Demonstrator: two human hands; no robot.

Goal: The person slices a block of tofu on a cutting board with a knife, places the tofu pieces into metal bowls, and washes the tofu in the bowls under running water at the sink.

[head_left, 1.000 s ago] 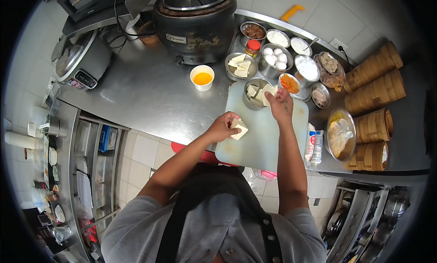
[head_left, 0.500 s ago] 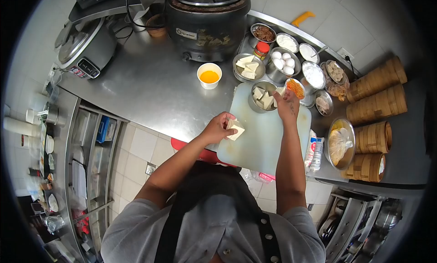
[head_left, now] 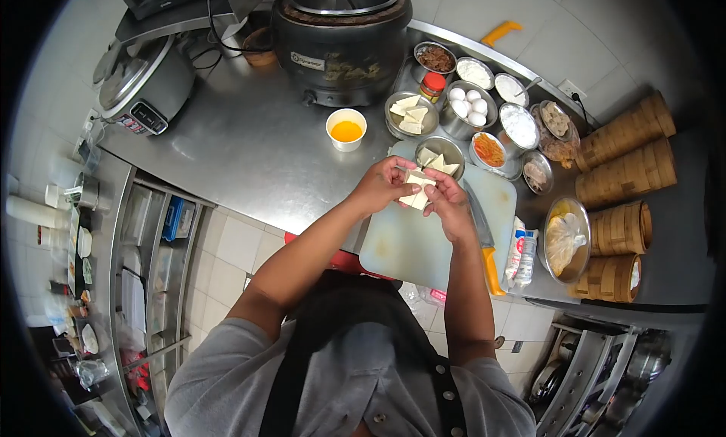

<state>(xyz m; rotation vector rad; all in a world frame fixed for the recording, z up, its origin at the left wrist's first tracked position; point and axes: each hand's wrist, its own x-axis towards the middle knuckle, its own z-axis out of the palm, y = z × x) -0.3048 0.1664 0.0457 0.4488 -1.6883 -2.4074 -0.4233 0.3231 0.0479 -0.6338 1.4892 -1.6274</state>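
A small stack of pale tofu-like pieces (head_left: 417,190) is pinched between my left hand (head_left: 387,186) and my right hand (head_left: 448,201), over the upper part of a pale cutting board (head_left: 404,244). Just beyond my fingers, a steel bowl (head_left: 446,151) holds several similar white pieces. A second steel bowl (head_left: 412,116) with more wedges is behind it. To the right of my right hand, a knife with a yellow handle (head_left: 494,271) lies on the board, its blade pointing away from me.
A cup of orange-yellow liquid (head_left: 346,130) stands left of the bowls. Behind are a big black pot (head_left: 340,51), a bowl of eggs (head_left: 468,108) and dishes of shredded food (head_left: 488,150). Bamboo steamers (head_left: 628,168) and a bagged item in a bowl (head_left: 566,239) line the right.
My right hand has come back from the bowl toward me and now meets my left hand at the pieces. My left hand has moved up and right. The knife on the board has come into sight.
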